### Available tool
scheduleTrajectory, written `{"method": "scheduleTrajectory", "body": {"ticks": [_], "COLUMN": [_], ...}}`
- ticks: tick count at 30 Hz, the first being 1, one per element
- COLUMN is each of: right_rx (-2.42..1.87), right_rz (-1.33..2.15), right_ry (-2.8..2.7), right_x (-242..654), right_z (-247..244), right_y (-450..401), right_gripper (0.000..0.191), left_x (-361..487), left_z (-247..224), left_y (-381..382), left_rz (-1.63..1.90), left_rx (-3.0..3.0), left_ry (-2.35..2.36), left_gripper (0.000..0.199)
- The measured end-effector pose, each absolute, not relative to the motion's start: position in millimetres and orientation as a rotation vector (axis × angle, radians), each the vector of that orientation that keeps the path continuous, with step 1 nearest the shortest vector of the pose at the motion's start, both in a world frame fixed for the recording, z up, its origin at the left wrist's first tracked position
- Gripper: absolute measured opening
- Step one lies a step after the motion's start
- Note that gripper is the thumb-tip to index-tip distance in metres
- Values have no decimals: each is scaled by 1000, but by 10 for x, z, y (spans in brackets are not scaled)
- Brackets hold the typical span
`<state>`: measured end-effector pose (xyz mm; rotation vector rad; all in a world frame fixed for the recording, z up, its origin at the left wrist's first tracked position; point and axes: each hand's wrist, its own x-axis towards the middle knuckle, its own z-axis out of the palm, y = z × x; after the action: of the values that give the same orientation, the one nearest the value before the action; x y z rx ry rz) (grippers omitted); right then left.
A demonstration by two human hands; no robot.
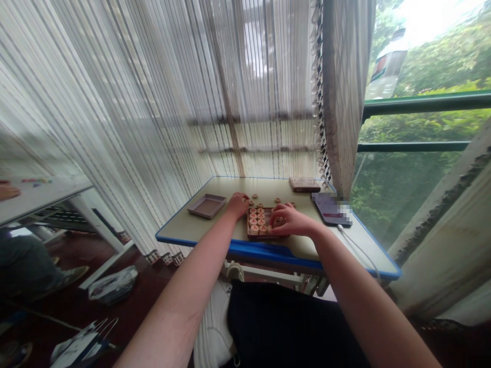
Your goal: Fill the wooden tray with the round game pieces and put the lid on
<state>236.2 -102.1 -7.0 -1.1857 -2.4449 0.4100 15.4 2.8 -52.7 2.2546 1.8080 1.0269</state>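
Head-worn, set above the dark-clad lap (287, 327), aimed forward and down at the blue-edged table (180, 225), close over the forearms (172, 296) and farther from the left hand (238, 204) and right hand (288, 220) near mid-frame, with string curtain (172, 102) beyond and green window railing (422, 104) at right.

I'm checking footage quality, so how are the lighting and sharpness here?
Head view: the sky glares nearly white; the floor is dark; the curtain blurs toward the left edge; wide-angle distortion stretches the outer areas; blocky pixelation covers part of the dark device; markings on the round pieces look soft.
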Motion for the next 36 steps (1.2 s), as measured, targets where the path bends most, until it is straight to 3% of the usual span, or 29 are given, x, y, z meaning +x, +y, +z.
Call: {"method": "scheduleTrajectory", "body": {"ticks": [36], "right_rx": [-1202], "right_rz": [434], "right_ry": [-2553], "right_x": [2368], "right_z": [-53], "right_y": [-1027], "right_gripper": [17], "left_x": [149], "left_z": [-567], "left_y": [83], "left_rz": [1022], "left_rx": [2259], "left_ry": [1808], "left_gripper": [18]}}
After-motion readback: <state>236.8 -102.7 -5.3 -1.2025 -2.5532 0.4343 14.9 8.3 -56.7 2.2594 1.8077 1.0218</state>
